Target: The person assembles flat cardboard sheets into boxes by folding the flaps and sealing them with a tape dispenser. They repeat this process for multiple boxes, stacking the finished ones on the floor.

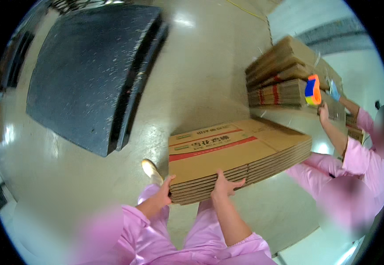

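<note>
a stack of flattened cardboard boxes is held level above the pale glossy floor, seen from the head view. the stack is plain brown corrugated board, several flat sheets thick, their layered edges showing along the near side and the right side. the top sheet has a red stripe running across it, red print and a small green mark near its left corner. the left hand is clamped on the stack's near left corner, thumb on the top sheet and fingers under. the right hand grips the near edge of the stack just right of the left hand, fingers spread up over the edge layers. both forearms wear pink sleeves, and a light shoe shows just left of the stack, below it on the floor. beyond the stack, to its right, a second pile of flat cardboard lies on the floor. right of the stack another person in pink holds an orange and blue tape dispenser against that pile. far left of the stack lies a large dark mat.
</note>
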Demonstrator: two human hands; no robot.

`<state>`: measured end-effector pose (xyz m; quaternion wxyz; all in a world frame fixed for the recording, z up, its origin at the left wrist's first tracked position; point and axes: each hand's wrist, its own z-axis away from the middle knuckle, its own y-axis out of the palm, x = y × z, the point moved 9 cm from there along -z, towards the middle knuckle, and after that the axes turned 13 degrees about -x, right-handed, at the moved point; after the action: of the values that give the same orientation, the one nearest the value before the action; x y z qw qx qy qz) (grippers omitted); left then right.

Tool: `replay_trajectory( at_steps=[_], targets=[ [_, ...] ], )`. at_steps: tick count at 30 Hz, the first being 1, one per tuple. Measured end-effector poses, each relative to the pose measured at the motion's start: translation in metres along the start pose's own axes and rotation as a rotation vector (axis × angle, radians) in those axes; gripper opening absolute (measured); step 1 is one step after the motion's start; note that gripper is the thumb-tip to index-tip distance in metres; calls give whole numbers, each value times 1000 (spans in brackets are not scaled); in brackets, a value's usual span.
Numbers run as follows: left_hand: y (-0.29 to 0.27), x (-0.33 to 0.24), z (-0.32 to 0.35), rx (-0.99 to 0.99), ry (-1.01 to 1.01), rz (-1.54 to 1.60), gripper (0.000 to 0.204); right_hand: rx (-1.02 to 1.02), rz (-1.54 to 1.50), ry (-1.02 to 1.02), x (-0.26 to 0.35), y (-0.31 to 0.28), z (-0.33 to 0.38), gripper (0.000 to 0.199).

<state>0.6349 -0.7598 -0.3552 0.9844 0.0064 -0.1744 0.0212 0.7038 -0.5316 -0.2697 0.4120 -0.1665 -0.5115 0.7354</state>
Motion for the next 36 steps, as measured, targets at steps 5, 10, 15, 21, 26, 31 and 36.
replay_trajectory(
  at_steps=[5,10,15,21,26,31,36],
  targets=[
    [-139,-49,56,-95,-25,-11,75,306,-252,-187,-80,31,94,103],
    [-278,-75,17,-107,86,67,75,170,-5,-987,-35,-1,2,92],
    [-305,-57,-12,-174,97,72,78,287,-73,-867,158,-30,-210,91],
    [-332,-32,-63,-133,94,63,75,561,501,-346,131,30,-287,103],
    [-345,-14,-76,-251,187,38,70,549,476,-162,64,31,-366,99],
    [-325,-20,-84,-204,217,1,67,810,376,-130,44,59,-387,86],
    [-363,0,-91,-239,148,65,72,771,328,-326,85,81,-330,75]
  ],
)
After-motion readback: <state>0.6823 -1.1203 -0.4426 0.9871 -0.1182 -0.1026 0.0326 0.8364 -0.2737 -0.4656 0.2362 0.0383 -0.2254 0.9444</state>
